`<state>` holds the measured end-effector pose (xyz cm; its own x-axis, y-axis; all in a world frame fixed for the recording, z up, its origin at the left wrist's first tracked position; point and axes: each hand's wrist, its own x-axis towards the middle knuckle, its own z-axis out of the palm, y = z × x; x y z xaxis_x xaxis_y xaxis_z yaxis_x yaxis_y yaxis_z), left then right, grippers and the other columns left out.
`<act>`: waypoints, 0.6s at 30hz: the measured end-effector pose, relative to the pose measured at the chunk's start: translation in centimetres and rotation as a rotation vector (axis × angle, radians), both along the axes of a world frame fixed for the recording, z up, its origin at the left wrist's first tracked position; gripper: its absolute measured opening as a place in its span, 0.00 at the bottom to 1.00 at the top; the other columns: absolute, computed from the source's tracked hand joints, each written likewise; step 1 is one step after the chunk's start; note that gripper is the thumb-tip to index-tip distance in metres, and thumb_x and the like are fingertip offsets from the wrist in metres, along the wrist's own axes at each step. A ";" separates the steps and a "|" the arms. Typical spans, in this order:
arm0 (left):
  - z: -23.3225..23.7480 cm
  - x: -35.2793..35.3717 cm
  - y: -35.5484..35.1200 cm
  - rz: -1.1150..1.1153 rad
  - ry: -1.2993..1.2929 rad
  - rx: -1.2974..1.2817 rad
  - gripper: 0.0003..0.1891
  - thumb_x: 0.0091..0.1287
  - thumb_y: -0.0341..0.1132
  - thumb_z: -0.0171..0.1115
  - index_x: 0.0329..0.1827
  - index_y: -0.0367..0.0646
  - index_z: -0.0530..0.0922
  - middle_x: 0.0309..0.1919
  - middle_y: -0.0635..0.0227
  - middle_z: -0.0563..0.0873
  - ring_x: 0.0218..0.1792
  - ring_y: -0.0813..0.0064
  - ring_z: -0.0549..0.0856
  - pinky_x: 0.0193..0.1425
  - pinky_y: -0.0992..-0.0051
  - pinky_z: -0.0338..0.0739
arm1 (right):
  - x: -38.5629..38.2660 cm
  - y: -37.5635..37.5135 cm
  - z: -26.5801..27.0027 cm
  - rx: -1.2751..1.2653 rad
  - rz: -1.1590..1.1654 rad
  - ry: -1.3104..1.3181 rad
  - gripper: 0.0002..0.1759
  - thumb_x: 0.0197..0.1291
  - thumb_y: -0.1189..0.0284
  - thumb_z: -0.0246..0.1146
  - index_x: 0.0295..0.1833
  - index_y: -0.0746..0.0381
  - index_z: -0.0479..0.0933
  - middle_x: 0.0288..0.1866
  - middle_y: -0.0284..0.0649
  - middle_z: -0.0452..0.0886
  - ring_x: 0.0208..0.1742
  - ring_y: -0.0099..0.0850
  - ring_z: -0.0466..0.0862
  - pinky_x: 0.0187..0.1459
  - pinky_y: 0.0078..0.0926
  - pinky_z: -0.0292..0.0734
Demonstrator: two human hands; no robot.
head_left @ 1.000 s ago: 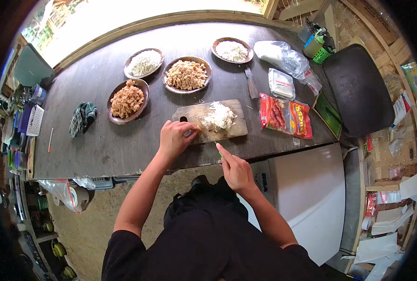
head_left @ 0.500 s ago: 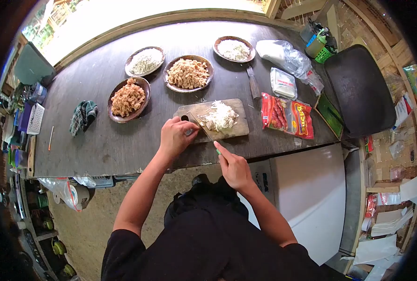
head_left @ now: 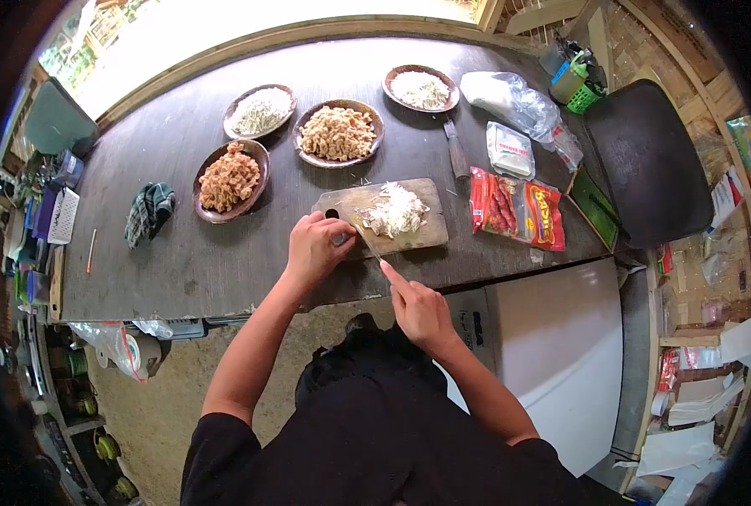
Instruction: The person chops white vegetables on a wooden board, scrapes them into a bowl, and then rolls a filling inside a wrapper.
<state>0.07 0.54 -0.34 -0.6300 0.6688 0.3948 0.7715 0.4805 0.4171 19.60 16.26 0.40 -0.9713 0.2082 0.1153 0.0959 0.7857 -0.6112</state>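
My right hand (head_left: 424,314) grips a knife (head_left: 372,244), forefinger stretched along it; the blade points up and left over the front of a wooden cutting board (head_left: 433,229). At the board's left end, my left hand (head_left: 315,246) is closed, its fingertips near the knife tip. Whatever it pinches is small and mostly covered by the fingers. A heap of finely chopped white food (head_left: 397,209) lies on the board, right of the blade. Beyond the board stand a bowl of light-brown chunks (head_left: 337,133) and a bowl of reddish-brown chunks (head_left: 229,179).
Two dishes of pale shreds (head_left: 262,111) (head_left: 419,90) stand farther back. Right of the board lie a red food packet (head_left: 517,211), a white packet (head_left: 510,150), a cleaver-like tool (head_left: 457,152) and a plastic bag (head_left: 515,101). A checked cloth (head_left: 150,212) rests at left.
My right hand and the knife have shifted slightly left and toward me, the blade dropping lower over the board's front. My left hand stays almost in place.
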 end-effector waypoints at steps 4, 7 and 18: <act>0.3 0.2 0.0 0.010 -0.008 0.016 0.05 0.59 0.38 0.77 0.35 0.51 0.91 0.36 0.74 0.93 0.35 0.67 0.84 0.46 0.67 0.80 | -0.4 -0.1 -0.5 0.078 -0.020 -0.001 0.30 0.73 0.71 0.62 0.79 0.44 0.71 0.27 0.50 0.79 0.29 0.52 0.85 0.33 0.52 0.81; 0.3 0.4 0.1 0.034 -0.021 0.024 0.05 0.59 0.39 0.77 0.35 0.51 0.91 0.36 0.74 0.93 0.35 0.67 0.84 0.45 0.68 0.79 | -0.4 0.1 -1.0 0.063 -0.021 0.024 0.30 0.73 0.71 0.61 0.79 0.44 0.71 0.27 0.49 0.79 0.29 0.52 0.85 0.33 0.52 0.81; 0.1 0.3 -0.1 0.017 0.018 0.026 0.05 0.59 0.38 0.77 0.34 0.50 0.90 0.37 0.74 0.93 0.34 0.67 0.84 0.43 0.67 0.79 | 0.2 -0.5 -0.2 -0.002 -0.005 0.025 0.31 0.71 0.74 0.62 0.79 0.47 0.72 0.28 0.50 0.78 0.31 0.52 0.82 0.35 0.48 0.77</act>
